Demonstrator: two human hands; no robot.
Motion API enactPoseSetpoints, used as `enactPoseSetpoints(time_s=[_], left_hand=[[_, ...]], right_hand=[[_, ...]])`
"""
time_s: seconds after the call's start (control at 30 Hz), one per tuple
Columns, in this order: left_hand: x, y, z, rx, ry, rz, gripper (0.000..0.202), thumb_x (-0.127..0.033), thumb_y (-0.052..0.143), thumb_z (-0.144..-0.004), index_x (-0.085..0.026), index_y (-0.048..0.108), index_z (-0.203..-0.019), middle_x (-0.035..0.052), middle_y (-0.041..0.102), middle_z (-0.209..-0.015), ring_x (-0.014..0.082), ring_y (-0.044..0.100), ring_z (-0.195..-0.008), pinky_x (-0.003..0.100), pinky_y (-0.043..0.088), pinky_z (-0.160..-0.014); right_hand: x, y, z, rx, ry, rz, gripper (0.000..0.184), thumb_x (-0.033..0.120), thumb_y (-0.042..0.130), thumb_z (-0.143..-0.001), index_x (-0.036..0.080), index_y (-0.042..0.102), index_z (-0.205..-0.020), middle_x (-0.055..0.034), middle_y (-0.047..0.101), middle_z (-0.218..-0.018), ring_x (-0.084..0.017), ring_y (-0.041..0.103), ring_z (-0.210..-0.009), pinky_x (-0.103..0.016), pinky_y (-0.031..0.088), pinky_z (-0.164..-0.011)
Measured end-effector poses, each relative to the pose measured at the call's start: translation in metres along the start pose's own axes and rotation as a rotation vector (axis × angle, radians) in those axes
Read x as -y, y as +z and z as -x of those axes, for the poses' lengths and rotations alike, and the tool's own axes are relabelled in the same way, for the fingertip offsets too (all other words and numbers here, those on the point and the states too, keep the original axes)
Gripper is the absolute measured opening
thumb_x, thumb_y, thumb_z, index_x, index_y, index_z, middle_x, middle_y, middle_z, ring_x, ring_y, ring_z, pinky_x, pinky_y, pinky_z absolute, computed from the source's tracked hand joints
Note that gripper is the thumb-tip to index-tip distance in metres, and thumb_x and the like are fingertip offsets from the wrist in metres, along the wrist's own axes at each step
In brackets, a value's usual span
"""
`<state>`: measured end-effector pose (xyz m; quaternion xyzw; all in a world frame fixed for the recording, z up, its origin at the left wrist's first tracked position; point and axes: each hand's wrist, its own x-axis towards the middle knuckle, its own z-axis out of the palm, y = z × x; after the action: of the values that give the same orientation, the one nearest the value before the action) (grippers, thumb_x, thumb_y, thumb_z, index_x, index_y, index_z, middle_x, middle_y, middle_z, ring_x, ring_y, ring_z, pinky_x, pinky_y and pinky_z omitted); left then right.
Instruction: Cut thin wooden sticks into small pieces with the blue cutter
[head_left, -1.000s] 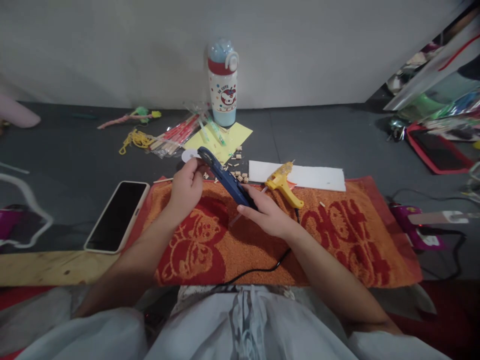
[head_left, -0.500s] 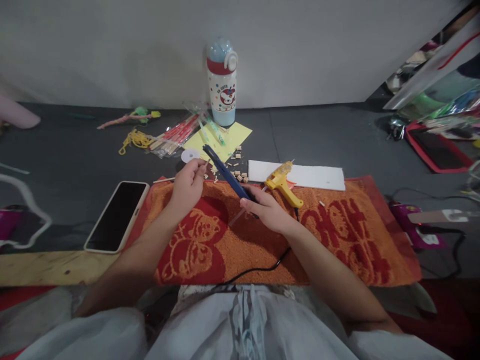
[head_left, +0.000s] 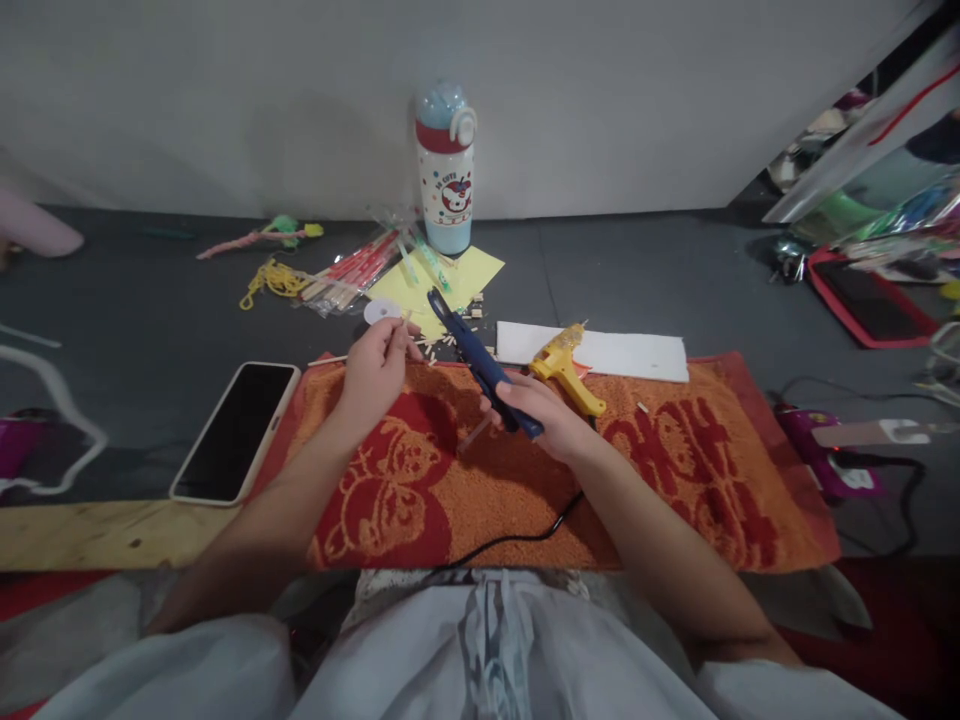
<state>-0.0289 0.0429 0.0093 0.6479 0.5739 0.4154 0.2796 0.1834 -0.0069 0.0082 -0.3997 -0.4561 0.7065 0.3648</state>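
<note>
My left hand (head_left: 379,362) pinches a thin pale wooden stick (head_left: 406,318) between thumb and fingertips, above the towel's far edge. Wrapped round the lower part of a dark blue pliers-like tool (head_left: 480,358) is my right hand (head_left: 541,412). The tool's dark tip points up and to the left, a short way right of the stick and apart from it. Small cut wooden pieces (head_left: 475,311) lie scattered behind the tool. Just beyond my right hand rests a yellow glue gun (head_left: 559,358), partly on a white board (head_left: 637,355).
An orange and red towel (head_left: 525,510) covers the front of the dark table. A phone (head_left: 236,432) lies left. Behind are a bottle (head_left: 448,190), yellow paper (head_left: 480,268), packaged sticks (head_left: 352,268) and yellow cord (head_left: 274,280). A black cable (head_left: 517,540) crosses the towel.
The tool's tip has moved right, away from the stick in my left hand, and the tool has turned in my right hand. My left hand stays nearly in place.
</note>
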Motion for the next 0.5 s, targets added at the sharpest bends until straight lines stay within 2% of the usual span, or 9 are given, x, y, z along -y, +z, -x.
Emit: enactPoseSetpoints(time_s=[0.1,0.17,0.3,0.5], left_hand=[[0.0007,-0.0006,0.0001,-0.015,0.017,-0.019,0.026,-0.037,0.039,-0.09,-0.019,0.057,-0.084,0.0012,0.064,-0.072,0.0141,0.059,-0.071,0.027,0.044,-0.072],[0.0,-0.0008,0.0003,-0.018,0.025,-0.019,0.025,-0.035,0.039,-0.09,-0.019,0.057,-0.083,0.0013,0.064,-0.072,0.014,0.059,-0.071,0.026,0.044,-0.071],[-0.002,0.0002,0.0008,-0.035,0.055,-0.037,0.02,-0.026,0.041,-0.087,-0.018,0.058,-0.085,0.0007,0.064,-0.073,0.0136,0.058,-0.069,0.025,0.044,-0.068],[0.0002,0.0017,0.0022,0.009,0.091,-0.023,0.016,-0.015,0.042,-0.079,-0.017,0.057,-0.073,0.0001,0.063,-0.07,0.0142,0.057,-0.071,0.025,0.043,-0.07]], right_hand=[[-0.0044,0.0015,0.0022,-0.074,-0.102,0.242,0.048,0.048,0.066,-0.074,0.019,0.056,-0.112,-0.0044,0.061,-0.102,-0.02,0.057,-0.09,-0.031,0.046,-0.079],[-0.0061,0.001,0.0028,-0.063,-0.144,0.371,0.053,0.048,0.064,-0.077,0.019,0.053,-0.12,-0.0065,0.061,-0.111,-0.023,0.056,-0.099,-0.036,0.046,-0.086],[-0.0048,0.0008,0.0041,-0.016,-0.21,0.549,0.059,0.048,0.061,-0.08,0.015,0.048,-0.127,-0.0108,0.059,-0.119,-0.028,0.056,-0.107,-0.041,0.044,-0.094],[-0.0009,0.0012,0.0065,0.069,-0.24,0.596,0.063,0.046,0.058,-0.083,0.014,0.041,-0.134,-0.0133,0.053,-0.131,-0.029,0.052,-0.117,-0.043,0.042,-0.098]])
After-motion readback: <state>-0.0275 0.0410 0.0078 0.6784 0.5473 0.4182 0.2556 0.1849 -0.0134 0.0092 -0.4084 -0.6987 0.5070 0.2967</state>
